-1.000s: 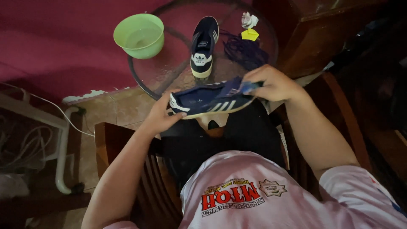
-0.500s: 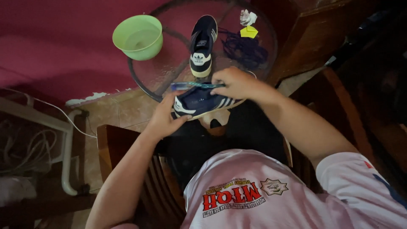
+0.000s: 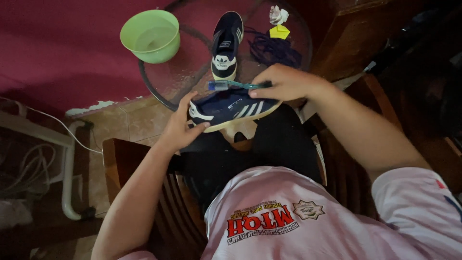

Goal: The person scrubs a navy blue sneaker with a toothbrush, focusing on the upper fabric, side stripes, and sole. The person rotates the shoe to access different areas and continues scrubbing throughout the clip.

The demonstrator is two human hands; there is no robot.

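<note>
the left hand (image 3: 180, 127) is wrapped around the heel end of a dark blue shoe (image 3: 233, 108) with white stripes, thumb on top and fingers under the sole. the shoe is up in the air above the person's lap, lying on its side, just past the near edge of the round glass table (image 3: 168, 82). the right hand (image 3: 284, 82) is closed around the handle of a blue toothbrush (image 3: 231, 85), and the brush head sits right over the open top of the shoe.

some things could go wrong. the left hand holds only 1 end of the shoe, so a hard push with the brush could tip the toe end down or twist the shoe out of the fingers. then it might drop on the lap or the floor. the brush handle looks thin, so it could slip if the fingers are wet, but i cannot tell if they are.

the green bowl (image 3: 150, 36) sits at the far left rim of the table, and part of it seems to hang over the edge. a bump to the table could knock it off and spill what is inside. the other shoe (image 3: 227, 45) stands in the middle of the table, and the purple laces (image 3: 274, 48) lie in a heap beside it, near a yellow paper (image 3: 279, 32). a reaching arm could drag the laces off.
</note>
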